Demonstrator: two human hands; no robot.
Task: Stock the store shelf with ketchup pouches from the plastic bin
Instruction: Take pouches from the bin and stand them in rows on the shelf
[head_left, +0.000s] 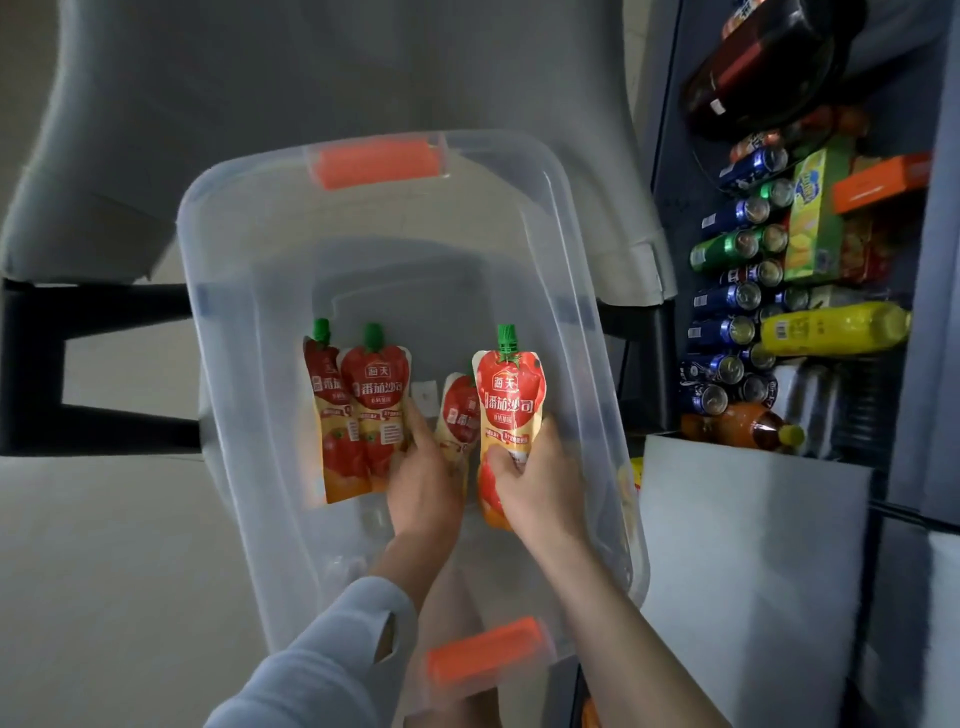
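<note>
A clear plastic bin (234, 364) fills the centre of the view, tilted, with an orange handle (376, 162) at 12 o'clock and another (485, 649) at 6 o'clock. The store shelf (670, 218) runs down the 3 o'clock side, crowded with drink cans (737, 296), a yellow bottle (831, 328) and an orange bottle (743, 423). Both hands reach into the bin from 6 o'clock. The right hand (540, 478) has thumb and fingers wrapped round the lower half of an upright ketchup pouch (511, 400), green cap toward 12 o'clock. The left hand (423, 483), in a grey sleeve, curls its fingers round the bottom edge of a pair of pouches (363, 410) at its 10 o'clock. A fourth pouch (460, 410) stands between the hands, touching the right-hand one; what holds it cannot be told
</note>
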